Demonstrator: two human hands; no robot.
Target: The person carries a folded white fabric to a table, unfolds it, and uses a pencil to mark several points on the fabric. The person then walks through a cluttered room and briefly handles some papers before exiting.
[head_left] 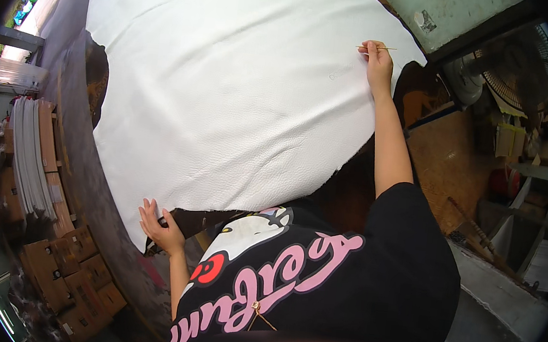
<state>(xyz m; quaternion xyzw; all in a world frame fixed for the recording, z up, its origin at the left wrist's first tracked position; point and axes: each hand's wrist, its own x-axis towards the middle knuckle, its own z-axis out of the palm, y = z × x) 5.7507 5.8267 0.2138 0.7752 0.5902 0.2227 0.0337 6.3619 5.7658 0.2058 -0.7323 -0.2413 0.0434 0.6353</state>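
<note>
A large white hide of leather [228,99] with a pebbled grain is spread across the table in front of me, with creases running over it. My right hand [379,60], arm stretched far forward, pinches a thin yellowish stick [388,48], perhaps a pen, over the hide's far right part. A small faint mark shows on the leather to the left of that wrist. At the near left edge, my left hand [160,227] lies with fingers stretched out on the hide's border, holding nothing.
Brown table surface [81,164] shows along the left of the hide. Cardboard boxes [76,277] and upright stacked boards [32,152] stand at left. A fan [512,66] is at far right, near a pale green panel [437,14]. Shelves [529,224] hold clutter at right.
</note>
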